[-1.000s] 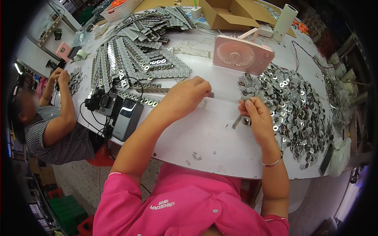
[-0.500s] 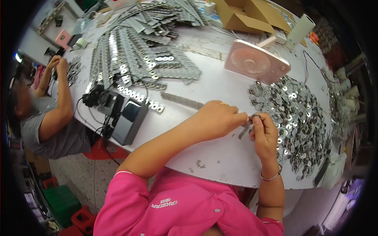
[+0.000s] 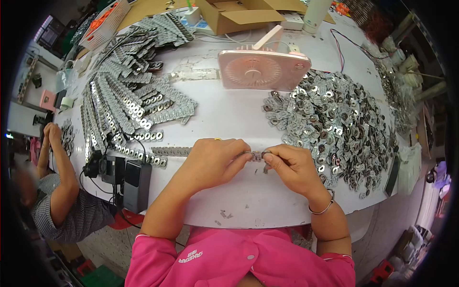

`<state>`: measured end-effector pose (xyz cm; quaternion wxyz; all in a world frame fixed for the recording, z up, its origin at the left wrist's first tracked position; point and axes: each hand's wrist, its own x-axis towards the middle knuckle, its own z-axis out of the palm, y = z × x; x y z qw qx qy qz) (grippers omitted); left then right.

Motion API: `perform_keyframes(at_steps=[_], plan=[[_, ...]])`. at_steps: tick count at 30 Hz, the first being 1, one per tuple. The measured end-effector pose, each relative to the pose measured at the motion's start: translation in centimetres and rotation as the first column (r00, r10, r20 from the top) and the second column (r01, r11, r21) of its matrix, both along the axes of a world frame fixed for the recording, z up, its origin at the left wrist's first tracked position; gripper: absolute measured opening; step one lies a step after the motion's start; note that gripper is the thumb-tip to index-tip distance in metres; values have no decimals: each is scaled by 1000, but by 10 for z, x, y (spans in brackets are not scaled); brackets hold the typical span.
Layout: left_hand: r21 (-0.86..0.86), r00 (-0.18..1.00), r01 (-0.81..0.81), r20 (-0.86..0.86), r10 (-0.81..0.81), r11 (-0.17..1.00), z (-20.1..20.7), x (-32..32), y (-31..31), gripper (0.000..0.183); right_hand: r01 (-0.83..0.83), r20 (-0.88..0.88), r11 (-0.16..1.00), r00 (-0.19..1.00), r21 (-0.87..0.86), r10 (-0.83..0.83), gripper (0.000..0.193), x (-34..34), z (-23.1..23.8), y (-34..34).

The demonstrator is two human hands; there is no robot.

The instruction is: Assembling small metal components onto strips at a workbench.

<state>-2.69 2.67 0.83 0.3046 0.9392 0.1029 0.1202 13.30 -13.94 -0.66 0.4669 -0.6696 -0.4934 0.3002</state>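
Note:
My left hand (image 3: 213, 161) is closed around a long strip of linked small silvery metal pieces (image 3: 169, 151). The strip juts out to the left past the knuckles, and its right end shows between my hands. At that end, the thumb and fingers of my right hand (image 3: 294, 167) pinch a small round-holed metal piece (image 3: 266, 154), which touches or nearly touches the strip. Fingers partly hide the joint. On the right lies a big heap of loose metal pieces (image 3: 330, 124) of the same look. Finished-looking strips (image 3: 114, 103) are stacked at the left.
A pink fan (image 3: 253, 69) stands at the table's middle, with an open cardboard box (image 3: 234, 16) behind it. Black devices with cables (image 3: 136, 186) sit at the left edge. Small scraps (image 3: 224, 215) lie near the front edge. A person (image 3: 64, 191) works at the far left.
The view has turned, so the table and hands appear shifted leftward. More of the strip's right end now shows between my hands. Both hands keep their grips.

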Motion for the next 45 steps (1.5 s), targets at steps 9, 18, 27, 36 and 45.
perform_keyframes(at_steps=[9, 18, 27, 36, 45], plan=[[-210, 992, 119, -9, -123, 971, 5, 0, 3, 11, -48, -235, 996, 972, -76, 29, 20, -10, 10, -3], [-53, 985, 62, 164, -52, 997, 16, 8, -14, 16, 114, -508, 992, 853, -46, -122, 19, -11, 7, -2], [330, 952, -144, 304, 39, 933, 1, 14, -25, 16, 221, -148, 975, 965, 26, -215, 18, -14, 4, -1], [362, 952, -131, 305, 16, 923, -10, 17, -25, 16, 305, -427, 952, 856, -39, -292, 19, -20, 6, 2], [269, 948, -133, 314, 43, 954, -1, 26, -33, 22, 368, -499, 930, 805, -7, -322, 22, 9, 3, 0]])
